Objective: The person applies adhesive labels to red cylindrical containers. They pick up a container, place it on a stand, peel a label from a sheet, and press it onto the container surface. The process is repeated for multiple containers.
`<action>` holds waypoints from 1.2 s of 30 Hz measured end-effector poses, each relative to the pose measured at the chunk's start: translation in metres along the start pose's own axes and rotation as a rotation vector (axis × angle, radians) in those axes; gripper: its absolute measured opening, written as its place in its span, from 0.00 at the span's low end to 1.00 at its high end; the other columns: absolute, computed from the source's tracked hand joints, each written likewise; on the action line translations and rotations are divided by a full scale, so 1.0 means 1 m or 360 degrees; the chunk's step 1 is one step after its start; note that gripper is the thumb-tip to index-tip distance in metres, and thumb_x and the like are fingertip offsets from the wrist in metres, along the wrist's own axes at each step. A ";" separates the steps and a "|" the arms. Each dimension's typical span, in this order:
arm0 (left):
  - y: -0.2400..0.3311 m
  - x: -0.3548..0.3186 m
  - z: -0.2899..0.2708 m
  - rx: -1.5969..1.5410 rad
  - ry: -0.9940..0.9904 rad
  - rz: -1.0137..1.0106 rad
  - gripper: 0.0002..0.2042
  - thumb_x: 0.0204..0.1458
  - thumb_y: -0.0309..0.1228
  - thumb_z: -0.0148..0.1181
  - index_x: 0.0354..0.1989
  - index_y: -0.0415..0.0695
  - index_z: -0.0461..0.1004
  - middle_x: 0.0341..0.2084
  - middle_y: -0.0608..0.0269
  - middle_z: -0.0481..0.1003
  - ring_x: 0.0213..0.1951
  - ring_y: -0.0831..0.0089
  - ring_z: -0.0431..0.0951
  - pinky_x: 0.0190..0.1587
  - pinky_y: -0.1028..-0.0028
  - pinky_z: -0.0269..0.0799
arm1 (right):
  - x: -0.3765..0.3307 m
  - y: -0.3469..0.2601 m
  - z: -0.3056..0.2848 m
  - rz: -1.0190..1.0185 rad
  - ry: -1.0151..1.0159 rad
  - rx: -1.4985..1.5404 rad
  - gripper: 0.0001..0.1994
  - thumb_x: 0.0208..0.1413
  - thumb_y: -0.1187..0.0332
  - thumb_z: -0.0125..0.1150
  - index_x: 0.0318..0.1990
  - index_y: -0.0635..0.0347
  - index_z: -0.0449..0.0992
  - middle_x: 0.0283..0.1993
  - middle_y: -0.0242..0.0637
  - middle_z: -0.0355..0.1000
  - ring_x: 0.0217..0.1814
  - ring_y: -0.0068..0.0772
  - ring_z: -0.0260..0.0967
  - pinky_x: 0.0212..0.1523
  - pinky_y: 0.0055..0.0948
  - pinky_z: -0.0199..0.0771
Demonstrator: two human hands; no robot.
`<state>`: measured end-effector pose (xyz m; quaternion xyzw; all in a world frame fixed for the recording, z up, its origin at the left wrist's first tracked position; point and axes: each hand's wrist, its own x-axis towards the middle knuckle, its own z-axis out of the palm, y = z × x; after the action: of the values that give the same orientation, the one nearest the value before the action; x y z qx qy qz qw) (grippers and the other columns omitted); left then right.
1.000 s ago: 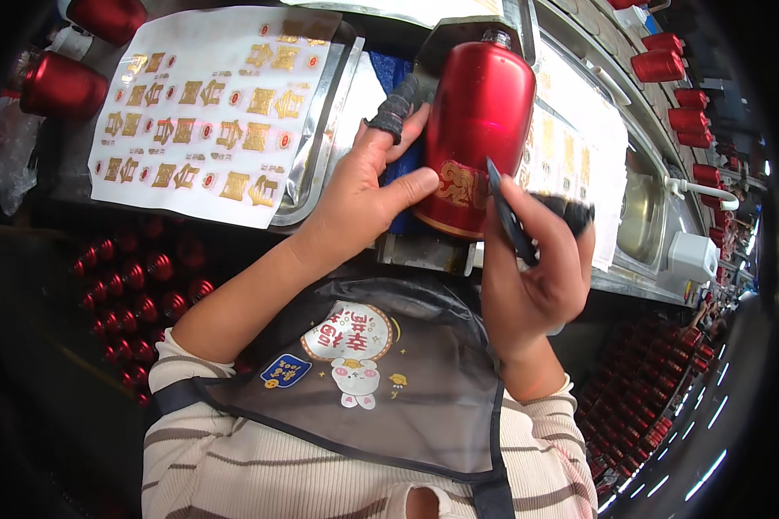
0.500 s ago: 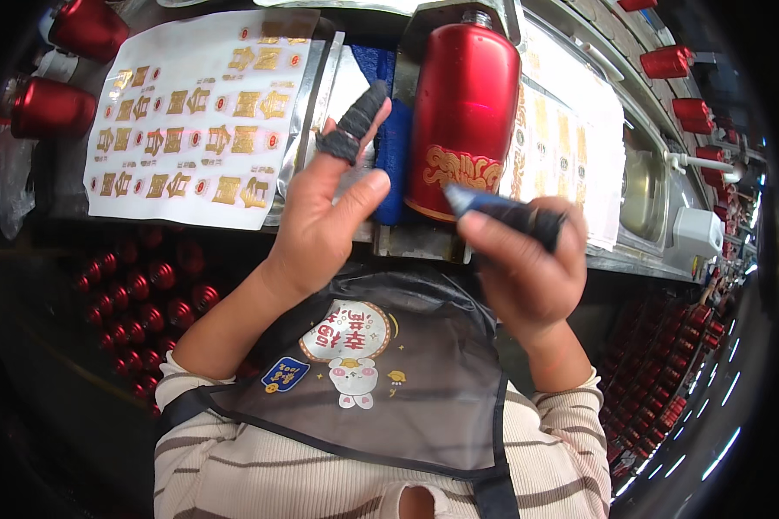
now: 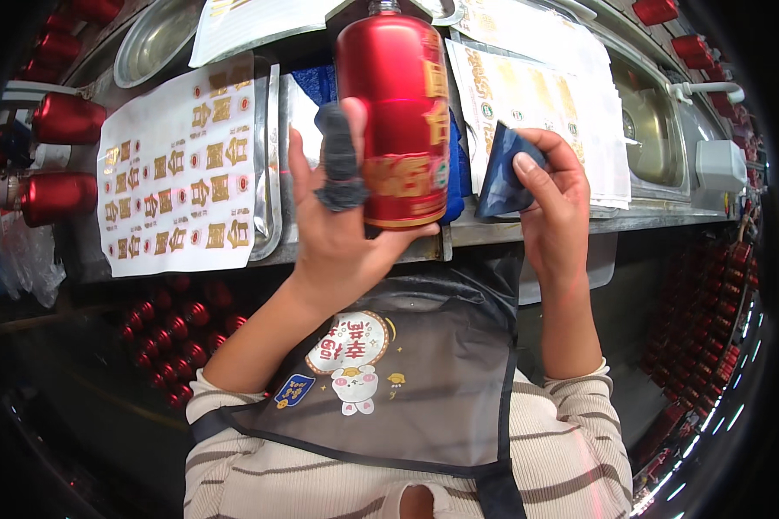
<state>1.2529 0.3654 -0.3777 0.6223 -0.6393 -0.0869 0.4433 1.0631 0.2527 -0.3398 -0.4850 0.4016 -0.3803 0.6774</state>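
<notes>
A glossy red bottle [image 3: 394,104] with gold decals and a metal-threaded neck lies with its base toward me. At its lower left is my left hand [image 3: 342,238], fingers spread and stretched; one finger is wrapped in dark grey cloth. The thumb reaches along the bottle's base, and the wrapped finger overlaps its left side. To the right, apart from the bottle, my right hand [image 3: 556,186] pinches a flat dark blue scraper-like piece [image 3: 504,182] with slanted edges. A blue cloth [image 3: 460,160] shows beside the bottle. Gold decal sheets lie left [image 3: 173,177] and right [image 3: 541,112].
A metal tray edge [image 3: 271,208] borders the left decal sheet. At the far left are a round metal bowl [image 3: 157,43] and red bottles [image 3: 61,197]. On the right sit a metal sink [image 3: 653,138], a tap [image 3: 710,89] and a white container [image 3: 720,164]. More red bottles stand below.
The bottle has turned, bringing other gold decals into view. My left hand has come to its lower left side. My right hand has drawn the blue piece away from the bottle.
</notes>
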 end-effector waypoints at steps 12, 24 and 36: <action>-0.006 0.004 -0.005 -0.1079 0.0114 -0.0788 0.32 0.59 0.47 0.60 0.60 0.30 0.63 0.55 0.48 0.73 0.60 0.64 0.70 0.72 0.57 0.26 | 0.005 0.018 0.029 0.0173 -0.0278 -0.0327 0.11 0.64 0.64 0.59 0.43 0.60 0.67 0.36 0.28 0.66 0.33 0.12 0.60 0.32 0.13 0.61; 0.007 0.013 -0.007 -0.1155 0.0192 -0.0909 0.29 0.52 0.36 0.70 0.57 0.32 0.66 0.50 0.51 0.74 0.54 0.69 0.72 0.64 0.68 0.58 | 0.010 0.018 0.020 0.0256 -0.0402 -0.0145 0.16 0.58 0.65 0.66 0.46 0.61 0.67 0.40 0.30 0.66 0.27 0.08 0.59 0.24 0.12 0.58; 0.012 0.014 -0.005 -0.0914 0.0156 -0.1035 0.33 0.43 0.36 0.77 0.51 0.30 0.66 0.50 0.50 0.69 0.54 0.68 0.71 0.60 0.68 0.65 | 0.005 0.029 0.019 0.0096 -0.0362 -0.0228 0.15 0.58 0.68 0.65 0.47 0.62 0.68 0.40 0.31 0.67 0.27 0.09 0.62 0.27 0.14 0.62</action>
<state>1.2495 0.3576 -0.3602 0.6461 -0.3381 -0.3667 0.5777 1.0861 0.2621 -0.3648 -0.5598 0.3629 -0.2726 0.6933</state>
